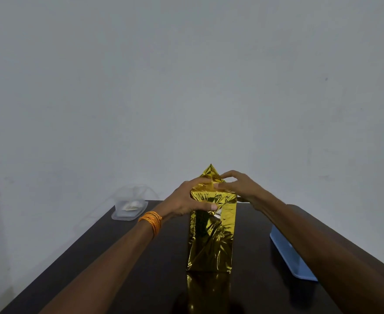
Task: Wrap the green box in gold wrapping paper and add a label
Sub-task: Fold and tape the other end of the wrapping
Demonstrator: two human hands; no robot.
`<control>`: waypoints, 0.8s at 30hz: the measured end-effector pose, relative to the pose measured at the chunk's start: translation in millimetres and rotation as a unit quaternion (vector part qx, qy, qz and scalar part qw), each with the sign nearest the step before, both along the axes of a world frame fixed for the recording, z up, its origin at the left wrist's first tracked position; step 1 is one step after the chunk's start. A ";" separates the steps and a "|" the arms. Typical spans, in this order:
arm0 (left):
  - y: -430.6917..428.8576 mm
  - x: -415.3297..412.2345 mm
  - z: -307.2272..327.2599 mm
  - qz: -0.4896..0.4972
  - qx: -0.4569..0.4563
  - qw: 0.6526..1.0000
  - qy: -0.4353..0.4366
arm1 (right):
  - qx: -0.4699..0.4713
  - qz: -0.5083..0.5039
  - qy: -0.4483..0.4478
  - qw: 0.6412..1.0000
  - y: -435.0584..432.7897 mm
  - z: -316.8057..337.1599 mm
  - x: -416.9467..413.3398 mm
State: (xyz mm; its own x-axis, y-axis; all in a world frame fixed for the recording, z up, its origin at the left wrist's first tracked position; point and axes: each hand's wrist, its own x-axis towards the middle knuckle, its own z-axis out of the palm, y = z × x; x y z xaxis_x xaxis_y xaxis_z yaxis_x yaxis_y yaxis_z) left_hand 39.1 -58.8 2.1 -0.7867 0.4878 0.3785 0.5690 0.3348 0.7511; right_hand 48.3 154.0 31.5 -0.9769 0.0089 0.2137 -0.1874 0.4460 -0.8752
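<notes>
Dark wood table (123, 264) beneath. Upright at its middle, crinkled gold wrapping paper (211, 241), green box hidden inside. Blue tray (288, 252) right, clear tub (130, 209) far left. Left hand (186, 200) gripping the top, thumb flat on the near face. Right hand (241, 184) pinching the pointed end flap (210, 172). Likely closing the top end; next, fold flat and fix. No label in sight.
</notes>
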 end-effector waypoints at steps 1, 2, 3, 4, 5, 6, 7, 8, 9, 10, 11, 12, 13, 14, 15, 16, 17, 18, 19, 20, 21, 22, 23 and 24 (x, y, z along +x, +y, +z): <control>-1.8 2.2 1.8 -0.010 0.012 1.000 -0.017 | -0.014 0.002 0.007 1.000 -0.8 -2.2 2.0; -2.4 5.5 5.0 -0.024 0.036 0.998 -0.042 | -0.028 0.006 0.008 1.000 -1.0 -3.7 4.0; -3.3 8.3 8.6 -0.035 0.066 0.995 -0.070 | -0.045 0.011 0.006 0.999 -1.0 -5.3 5.6; -3.4 10.6 13.3 -0.039 0.099 0.990 -0.092 | -0.059 0.014 0.003 0.998 -0.4 -7.0 6.0; -2.8 13.0 18.7 -0.033 0.132 0.984 -0.111 | -0.066 0.016 0.002 0.998 0.4 -8.6 6.3; -1.5 12.6 23.2 -0.019 0.160 0.979 -0.126 | -0.067 0.019 0.002 0.998 0.8 -9.0 6.6; 0.6 11.4 27.6 0.001 0.174 0.975 -0.136 | -0.064 0.019 0.003 0.998 0.3 -9.3 6.9; 4.2 11.0 31.7 0.024 0.178 0.974 -0.141 | -0.057 0.017 0.005 0.998 0.9 -9.4 7.1; 7.9 9.2 33.4 0.044 0.172 0.973 -0.147 | -0.055 0.015 0.006 0.998 0.6 -9.5 7.7; 11.6 4.4 33.1 0.058 0.161 0.973 -0.157 | -0.060 0.016 0.007 0.998 0.4 -9.8 7.7; 14.8 -0.7 32.2 0.064 0.145 0.972 -0.172 | -0.062 0.016 0.006 0.998 0.0 -10.6 8.1; 18.8 -4.5 32.3 0.062 0.136 0.971 -0.188 | -0.063 0.015 0.004 0.998 0.5 -11.6 7.5; 21.4 -7.5 32.0 0.055 0.139 0.967 -0.207 | -0.066 0.014 0.001 0.998 0.7 -13.0 6.6; 24.6 -8.6 32.8 0.047 0.156 0.959 -0.231 | -0.069 0.012 0.000 0.998 2.5 -14.6 4.6; 26.3 -8.5 33.2 0.039 0.179 0.950 -0.253 | -0.070 0.010 0.000 0.997 3.0 -15.6 3.6; 27.5 -9.2 33.6 0.037 0.200 0.943 -0.265 | -0.072 0.009 -0.001 0.997 3.2 -16.1 1.8; 28.7 -10.1 33.1 0.042 0.212 0.939 -0.268 | -0.072 0.007 0.000 0.997 3.9 -16.8 0.0; 29.2 -11.0 31.8 0.052 0.221 0.937 -0.265 | -0.068 0.007 -0.001 0.998 3.6 -16.3 -0.5; 29.1 -11.3 29.9 0.063 0.226 0.937 -0.258 | -0.063 0.008 -0.002 0.998 2.4 -15.9 -0.8; 28.5 -11.1 28.0 0.071 0.225 0.939 -0.249 | -0.056 0.008 -0.001 0.998 1.8 -15.4 -0.9; 26.8 -11.0 26.0 0.075 0.220 0.941 -0.244 | -0.051 0.008 0.000 0.999 0.6 -14.7 0.4; 25.3 -11.8 24.7 0.072 0.215 0.943 -0.245 | -0.050 0.007 0.001 0.999 0.1 -14.2 0.2; 23.9 -12.8 24.1 0.065 0.215 0.942 -0.250 | -0.051 0.007 0.000 0.999 0.2 -14.5 -0.3; 22.5 -14.2 24.1 0.058 0.220 0.939 -0.258 | -0.053 0.005 -0.005 0.999 -0.3 -14.9 -1.3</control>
